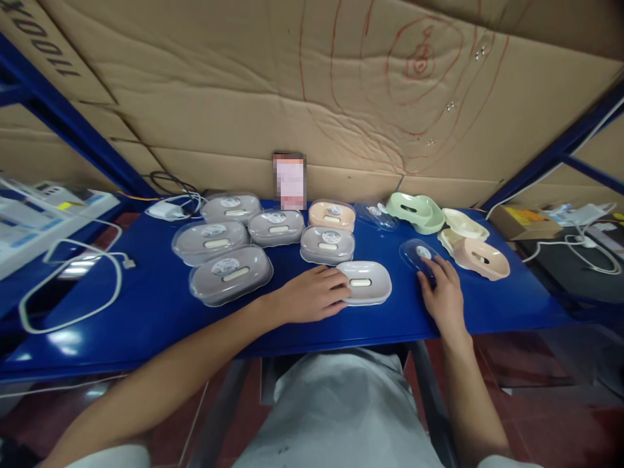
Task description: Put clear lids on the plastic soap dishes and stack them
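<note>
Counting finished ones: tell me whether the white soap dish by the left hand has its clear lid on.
Uncovered. The white soap dish shows its bare tray, touched by the left hand; the right hand rests on a separate clear lid beside it.

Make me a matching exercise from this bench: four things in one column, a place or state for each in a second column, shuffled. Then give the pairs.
1. white soap dish
2. clear lid
3. green soap dish
4. white cable loop

A. far left of the blue table
B. under the right hand
C. touched by the left hand
D. at the back right, uncovered

Pairs: 1-C, 2-B, 3-D, 4-A
</note>
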{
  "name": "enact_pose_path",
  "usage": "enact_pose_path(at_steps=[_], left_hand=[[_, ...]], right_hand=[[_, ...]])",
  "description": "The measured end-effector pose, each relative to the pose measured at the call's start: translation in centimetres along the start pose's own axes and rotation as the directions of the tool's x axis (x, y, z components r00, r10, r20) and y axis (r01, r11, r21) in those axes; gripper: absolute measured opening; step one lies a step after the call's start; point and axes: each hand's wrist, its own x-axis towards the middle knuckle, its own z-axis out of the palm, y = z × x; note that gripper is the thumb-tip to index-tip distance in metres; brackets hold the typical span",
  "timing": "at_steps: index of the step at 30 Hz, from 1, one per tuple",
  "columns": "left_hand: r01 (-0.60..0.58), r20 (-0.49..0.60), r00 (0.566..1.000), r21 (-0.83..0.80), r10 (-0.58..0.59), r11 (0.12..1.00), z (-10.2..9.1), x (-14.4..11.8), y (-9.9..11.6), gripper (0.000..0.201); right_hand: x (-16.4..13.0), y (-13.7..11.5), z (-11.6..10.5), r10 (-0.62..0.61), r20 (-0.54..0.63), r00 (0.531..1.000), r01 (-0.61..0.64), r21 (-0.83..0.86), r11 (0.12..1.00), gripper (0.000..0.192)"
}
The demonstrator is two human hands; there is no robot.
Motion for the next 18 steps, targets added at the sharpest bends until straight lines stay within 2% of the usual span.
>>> enact_pose_path(at_steps=[4, 11, 18], left_hand=[[-0.003, 0.006, 1.0, 0.005, 0.003, 1.0, -0.05, -0.12, -0.06, 0.011], [0.002, -0.044, 0.999, -0.028, -0.003, 1.0, -0.31, -0.39, -0.34, 0.01], [-0.004, -0.029, 1.0, -0.011, 0.003, 1.0, -0.35, -0.34, -0.29, 0.012]], right_hand=[[-0.02, -0.15, -0.01, -0.041, 0.042, 0.998, 0.038, 0.06, 0.997, 0.043], [-0.25, -0.34, 0.51, -0.119, 0.139, 0.983, 0.11, 0.073, 0.991, 0.047], [0.02, -1.01, -0.07, -0.17, 0.187, 0.968, 0.149, 0.123, 0.981, 0.044]])
